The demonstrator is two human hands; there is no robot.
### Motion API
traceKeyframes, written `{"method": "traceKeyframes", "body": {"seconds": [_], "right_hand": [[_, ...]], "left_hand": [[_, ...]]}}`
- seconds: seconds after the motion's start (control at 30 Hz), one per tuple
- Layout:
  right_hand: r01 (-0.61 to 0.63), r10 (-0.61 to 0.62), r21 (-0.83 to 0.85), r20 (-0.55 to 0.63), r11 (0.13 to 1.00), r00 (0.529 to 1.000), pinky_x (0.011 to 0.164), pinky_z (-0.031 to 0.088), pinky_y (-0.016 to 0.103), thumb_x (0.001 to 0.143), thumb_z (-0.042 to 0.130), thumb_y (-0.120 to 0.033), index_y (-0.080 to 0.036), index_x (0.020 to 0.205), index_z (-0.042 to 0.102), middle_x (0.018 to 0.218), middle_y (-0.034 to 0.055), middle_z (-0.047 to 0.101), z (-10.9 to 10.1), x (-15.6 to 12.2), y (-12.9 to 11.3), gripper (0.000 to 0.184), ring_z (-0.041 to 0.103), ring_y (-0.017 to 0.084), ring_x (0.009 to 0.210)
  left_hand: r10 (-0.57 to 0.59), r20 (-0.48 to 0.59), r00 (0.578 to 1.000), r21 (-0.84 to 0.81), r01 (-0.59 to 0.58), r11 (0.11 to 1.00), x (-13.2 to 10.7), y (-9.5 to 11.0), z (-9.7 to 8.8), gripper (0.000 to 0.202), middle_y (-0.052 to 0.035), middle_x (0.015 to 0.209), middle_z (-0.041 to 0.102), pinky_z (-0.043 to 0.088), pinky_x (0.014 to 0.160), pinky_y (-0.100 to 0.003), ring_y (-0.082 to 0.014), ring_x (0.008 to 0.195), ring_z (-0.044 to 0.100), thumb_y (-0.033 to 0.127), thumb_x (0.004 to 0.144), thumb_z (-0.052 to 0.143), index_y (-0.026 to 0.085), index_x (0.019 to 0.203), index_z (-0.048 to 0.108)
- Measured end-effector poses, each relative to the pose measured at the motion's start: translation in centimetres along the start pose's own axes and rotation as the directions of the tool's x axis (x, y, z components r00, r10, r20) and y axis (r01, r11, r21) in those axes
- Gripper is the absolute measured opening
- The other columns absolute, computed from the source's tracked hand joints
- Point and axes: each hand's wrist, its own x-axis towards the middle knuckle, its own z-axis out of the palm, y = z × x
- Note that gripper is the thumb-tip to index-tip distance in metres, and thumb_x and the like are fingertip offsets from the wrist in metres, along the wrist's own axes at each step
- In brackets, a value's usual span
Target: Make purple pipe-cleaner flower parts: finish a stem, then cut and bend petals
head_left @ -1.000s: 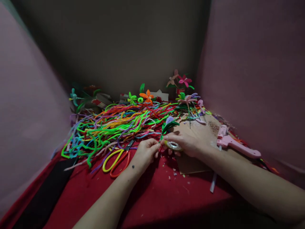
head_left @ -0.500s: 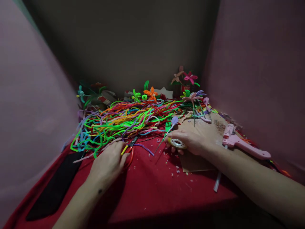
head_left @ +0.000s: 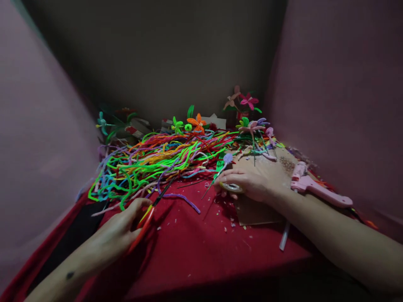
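My left hand (head_left: pixel 134 222) is closed around the orange and yellow handles of a pair of scissors (head_left: pixel 147 216), whose dark blades point up and away toward the pile. In my right hand (head_left: pixel 242 182) is a roll of tape (head_left: pixel 231 187), partly hidden by the fingers. The same hand pinches a thin stem topped with a lilac bud (head_left: pixel 228 158); green shows around the stem, and its bare lower end points down to the left. A purple pipe cleaner (head_left: pixel 185 198) lies on the red cloth between my hands.
Many-coloured pipe cleaners (head_left: pixel 157 159) lie heaped at the back, with pipe-cleaner flowers (head_left: pixel 197 123) behind them. A pink glue gun (head_left: pixel 317 188) rests on the right by a cardboard sheet (head_left: pixel 258 216). A black flat item (head_left: pixel 67 243) lies under my left forearm. Small scraps dot the red cloth (head_left: pixel 189 251).
My left hand has lifted the scissors off the cloth and drawn them left and nearer to me. The right hand has tilted the tape roll slightly, still holding the stem.
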Motion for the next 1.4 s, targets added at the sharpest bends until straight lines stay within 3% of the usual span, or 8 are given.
{"method": "traceKeyframes", "body": {"seconds": [0.1,0.23,0.33,0.5,0.6,0.87,1.23,1.4], "right_hand": [[0.016,-0.017,0.022,0.031,1.000,0.999,0.043,0.033,0.021,0.074,0.057,-0.029,-0.016,0.068,0.064,0.068,0.0046,0.062,-0.2,0.1,0.2,0.016,0.053,0.012,0.057],[0.009,-0.010,0.042,0.033,0.999,0.999,0.043,0.032,0.021,0.074,0.057,-0.029,-0.018,0.070,0.064,0.072,0.0044,0.063,-0.3,0.2,0.4,0.014,0.054,0.011,0.057],[-0.017,0.017,0.033,0.008,0.999,1.000,0.042,0.032,0.021,0.073,0.058,-0.031,-0.017,0.072,0.064,0.071,0.0045,0.064,-0.4,0.2,0.6,0.014,0.054,0.011,0.056],[0.023,-0.025,0.032,0.066,0.999,0.998,0.046,0.035,0.020,0.077,0.057,-0.033,-0.018,0.078,0.066,0.069,0.0036,0.061,-0.9,0.4,1.3,0.018,0.053,0.011,0.058],[0.033,-0.034,0.005,0.061,0.999,0.998,0.046,0.035,0.020,0.076,0.059,-0.036,-0.017,0.082,0.066,0.072,0.0037,0.061,-1.0,0.4,1.6,0.020,0.052,0.011,0.058],[0.001,0.000,-0.001,0.087,1.000,0.996,0.047,0.035,0.021,0.076,0.055,-0.036,-0.016,0.077,0.063,0.071,0.0040,0.061,-1.1,0.6,1.4,0.021,0.051,0.011,0.058],[-0.025,0.026,-0.026,0.058,0.999,0.998,0.056,0.041,0.023,0.072,0.049,-0.025,-0.017,0.067,0.060,0.066,0.0020,0.058,-0.5,0.1,0.1,0.015,0.050,0.012,0.059],[-0.036,0.035,0.008,0.055,0.999,0.998,0.054,0.044,0.025,0.074,0.046,-0.025,-0.017,0.065,0.061,0.064,0.0038,0.060,-0.5,0.2,0.3,0.020,0.054,0.013,0.057]], "left_hand": [[-0.056,0.130,0.990,-0.075,0.066,0.995,-1.2,1.1,0.9,0.041,-0.0012,0.083,0.065,0.045,0.063,-0.025,-0.0195,0.072,0.057,0.033,0.060,0.073,0.025,0.098,0.062],[-0.070,0.237,0.969,-0.240,0.128,0.962,-2.7,4.6,3.4,0.029,-0.0024,0.078,0.064,0.046,0.061,-0.026,-0.0199,0.072,0.057,0.034,0.063,0.070,0.024,0.089,0.065],[-0.027,0.459,0.888,-0.403,0.235,0.884,-3.2,6.5,5.3,0.018,-0.0006,0.066,0.059,0.043,0.053,-0.024,-0.0146,0.057,0.051,0.029,0.069,0.062,0.020,0.085,0.064],[-0.019,0.608,0.793,-0.404,0.331,0.853,-1.9,5.7,7.6,0.039,0.0004,0.068,0.061,0.043,0.051,-0.024,-0.0138,0.056,0.053,0.024,0.071,0.058,0.021,0.110,0.055],[-0.001,0.646,0.763,-0.384,0.327,0.863,-0.9,5.1,8.3,0.037,0.0002,0.069,0.061,0.043,0.050,-0.024,-0.0145,0.057,0.055,0.023,0.072,0.055,0.021,0.108,0.054],[0.086,0.634,0.768,-0.318,0.159,0.935,0.0,6.5,8.6,0.007,0.0009,0.065,0.056,0.041,0.050,-0.023,-0.0124,0.054,0.051,0.021,0.072,0.051,0.018,0.078,0.052],[0.142,0.521,0.842,-0.175,-0.058,0.983,-0.1,7.3,8.4,0.008,0.0038,0.068,0.047,0.038,0.052,-0.018,-0.0098,0.060,0.042,0.025,0.077,0.053,0.020,0.080,0.047],[0.143,0.527,0.838,-0.117,-0.095,0.989,0.0,6.6,8.6,0.009,0.0047,0.066,0.044,0.034,0.050,-0.018,-0.0092,0.057,0.038,0.029,0.081,0.050,0.020,0.080,0.046]]}}
